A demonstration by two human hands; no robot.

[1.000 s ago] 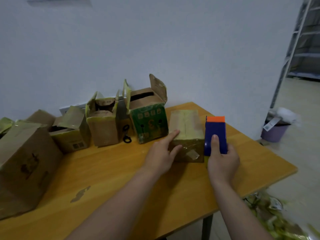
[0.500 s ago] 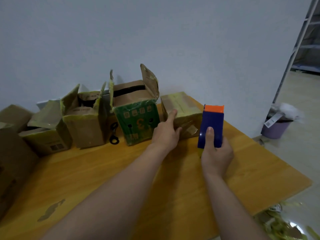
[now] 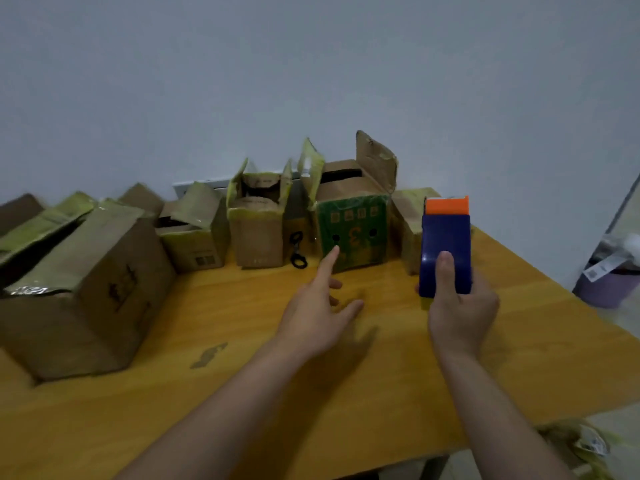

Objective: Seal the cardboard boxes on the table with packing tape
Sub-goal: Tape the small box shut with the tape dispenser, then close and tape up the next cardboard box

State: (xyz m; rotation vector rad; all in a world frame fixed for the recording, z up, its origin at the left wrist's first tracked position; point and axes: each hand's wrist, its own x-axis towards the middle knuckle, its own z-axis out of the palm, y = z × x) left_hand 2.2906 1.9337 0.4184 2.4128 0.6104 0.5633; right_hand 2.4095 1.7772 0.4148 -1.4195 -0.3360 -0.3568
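Currently blue tape dispenser [image 3: 445, 247], orange top, is gripped upright by the right hand [image 3: 462, 306], thumb on its face, over the worktop [image 3: 536, 341]. The left hand [image 3: 317, 317] is held spread, index pointed at the green-fronted box [image 3: 353, 230], flaps up, back row.

Dim, flat light. A soft shadow lies beside the left hand [image 3: 313, 317] on the table [image 3: 242, 410]. The picture's edges are blurred and bowed.

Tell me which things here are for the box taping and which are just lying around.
For the job: tape dispenser, green box, tall box, small box, big box, far-right box.
Lying about: scissors, bin, floor scraps.
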